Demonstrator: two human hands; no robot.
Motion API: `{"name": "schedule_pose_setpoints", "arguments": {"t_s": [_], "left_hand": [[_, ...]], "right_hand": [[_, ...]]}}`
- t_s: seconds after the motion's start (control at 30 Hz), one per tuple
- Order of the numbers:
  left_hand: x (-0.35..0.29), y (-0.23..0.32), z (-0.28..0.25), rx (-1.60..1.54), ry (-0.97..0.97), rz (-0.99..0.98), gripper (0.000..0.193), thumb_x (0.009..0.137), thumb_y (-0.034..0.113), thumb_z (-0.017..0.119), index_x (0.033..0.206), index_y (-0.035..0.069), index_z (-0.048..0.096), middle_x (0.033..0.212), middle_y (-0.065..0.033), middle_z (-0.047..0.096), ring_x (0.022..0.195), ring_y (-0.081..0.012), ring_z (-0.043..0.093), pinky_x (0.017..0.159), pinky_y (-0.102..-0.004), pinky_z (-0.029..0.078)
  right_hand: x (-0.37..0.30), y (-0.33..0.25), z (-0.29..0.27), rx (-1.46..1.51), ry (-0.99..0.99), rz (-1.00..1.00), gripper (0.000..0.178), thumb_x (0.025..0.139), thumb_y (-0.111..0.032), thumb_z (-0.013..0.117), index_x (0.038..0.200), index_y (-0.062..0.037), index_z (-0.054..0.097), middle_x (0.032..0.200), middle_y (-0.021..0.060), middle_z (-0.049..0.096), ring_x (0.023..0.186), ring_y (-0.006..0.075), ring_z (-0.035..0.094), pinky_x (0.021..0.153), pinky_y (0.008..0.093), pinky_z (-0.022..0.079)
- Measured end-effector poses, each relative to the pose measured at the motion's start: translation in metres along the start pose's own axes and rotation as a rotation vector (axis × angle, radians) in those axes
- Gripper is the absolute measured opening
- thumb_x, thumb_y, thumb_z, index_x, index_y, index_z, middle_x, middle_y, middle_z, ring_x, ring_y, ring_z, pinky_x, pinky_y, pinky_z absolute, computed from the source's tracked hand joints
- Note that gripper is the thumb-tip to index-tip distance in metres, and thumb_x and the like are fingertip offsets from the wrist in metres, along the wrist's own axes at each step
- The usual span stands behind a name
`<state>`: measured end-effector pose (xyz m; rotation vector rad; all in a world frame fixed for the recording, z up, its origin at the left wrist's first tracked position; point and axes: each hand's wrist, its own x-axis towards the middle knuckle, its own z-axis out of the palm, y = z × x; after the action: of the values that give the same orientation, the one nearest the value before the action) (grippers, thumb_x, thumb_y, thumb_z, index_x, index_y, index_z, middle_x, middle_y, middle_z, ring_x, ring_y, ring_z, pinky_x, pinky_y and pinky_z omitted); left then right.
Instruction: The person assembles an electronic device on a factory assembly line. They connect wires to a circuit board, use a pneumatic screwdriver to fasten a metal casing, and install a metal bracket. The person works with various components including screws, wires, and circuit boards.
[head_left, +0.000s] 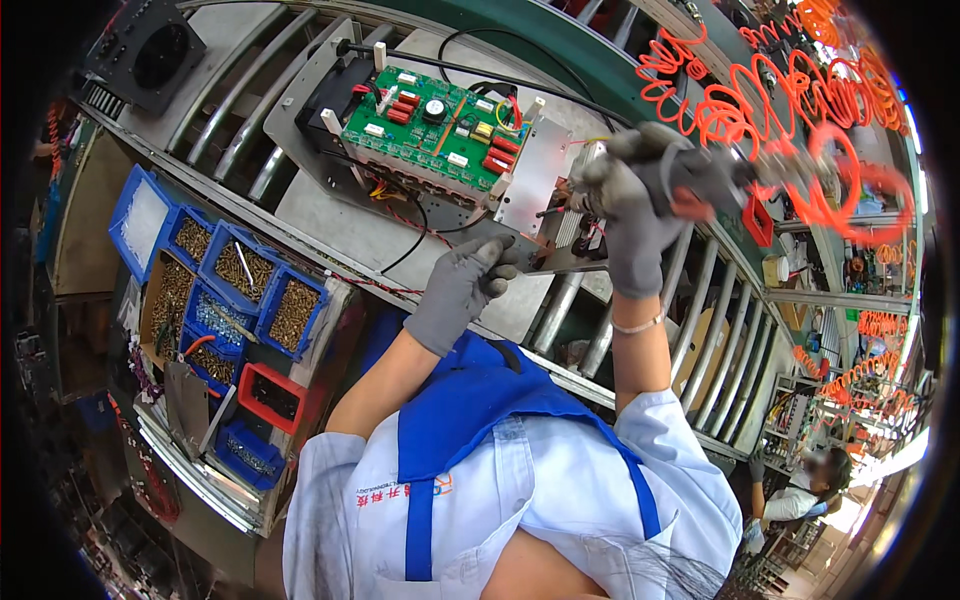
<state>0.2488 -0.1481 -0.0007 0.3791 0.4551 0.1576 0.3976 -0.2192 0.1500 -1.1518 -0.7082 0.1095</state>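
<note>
On the workbench lies a metal chassis (535, 185) carrying a green circuit board (430, 125) with red, white and yellow components. My gloved left hand (462, 288) is at its near edge, below the bright metal plate. Its thumb and fingers are pinched together; whatever lies between them is too small to make out. To the right of the chassis, my gloved right hand (635, 205) is raised and wrapped round a dark power screwdriver (700, 180). Motion blurs this tool, and its tip cannot be made out. A red coiled air hose (840, 180) hangs beside its far end.
Metal rollers (690, 330) run along the conveyor on both sides of the chassis. At the left stand blue bins (295, 312) of screws and a red bin (272, 395). Black cables (480, 35) loop behind the board. Another person (805, 490) is at the lower right.
</note>
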Motion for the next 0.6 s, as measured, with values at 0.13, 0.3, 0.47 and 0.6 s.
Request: {"name": "schedule_pose_setpoints", "arguments": {"t_s": [0.13, 0.3, 0.47, 0.6], "left_hand": [[0.001, 0.008, 0.013, -0.051, -0.058, -0.014, 0.029, 0.097, 0.026, 0.057, 0.114, 0.002, 0.057, 0.094, -0.0041, 0.060, 0.075, -0.0080, 0.054, 0.058, -0.0175, 0.045], [0.003, 0.007, 0.017, -0.242, -0.220, -0.184, 0.026, 0.097, 0.029, 0.057, 0.109, 0.006, 0.056, 0.084, 0.0016, 0.052, 0.065, -0.0045, 0.042, 0.052, -0.0151, 0.038], [-0.001, 0.009, 0.028, -0.207, -0.157, -0.232, 0.028, 0.096, 0.035, 0.057, 0.102, 0.008, 0.057, 0.080, 0.0027, 0.049, 0.062, -0.0042, 0.037, 0.047, -0.0153, 0.033], [0.010, 0.010, 0.029, -0.191, -0.103, -0.238, 0.038, 0.095, 0.041, 0.056, 0.104, 0.004, 0.057, 0.081, 0.0000, 0.050, 0.061, -0.0058, 0.040, 0.048, -0.0159, 0.035]], "right_hand": [[-0.021, -0.037, -0.002, 0.306, -0.147, -0.099, 0.043, 0.083, 0.000, 0.065, 0.120, -0.0038, 0.043, 0.091, 0.0129, 0.057, 0.072, 0.0220, 0.064, 0.063, 0.0388, 0.059], [-0.042, -0.047, -0.015, 0.377, -0.215, -0.158, 0.058, 0.081, -0.020, 0.078, 0.126, -0.0106, 0.044, 0.097, 0.0120, 0.056, 0.074, 0.0242, 0.065, 0.064, 0.0428, 0.059], [-0.050, -0.047, -0.022, 0.362, -0.177, -0.148, 0.059, 0.079, -0.023, 0.080, 0.125, -0.0121, 0.044, 0.097, 0.0111, 0.056, 0.075, 0.0242, 0.065, 0.063, 0.0419, 0.059], [-0.034, -0.038, -0.018, 0.312, -0.227, -0.189, 0.047, 0.082, -0.014, 0.068, 0.124, -0.0091, 0.047, 0.095, 0.0085, 0.054, 0.067, 0.0178, 0.058, 0.061, 0.0367, 0.056]]}}
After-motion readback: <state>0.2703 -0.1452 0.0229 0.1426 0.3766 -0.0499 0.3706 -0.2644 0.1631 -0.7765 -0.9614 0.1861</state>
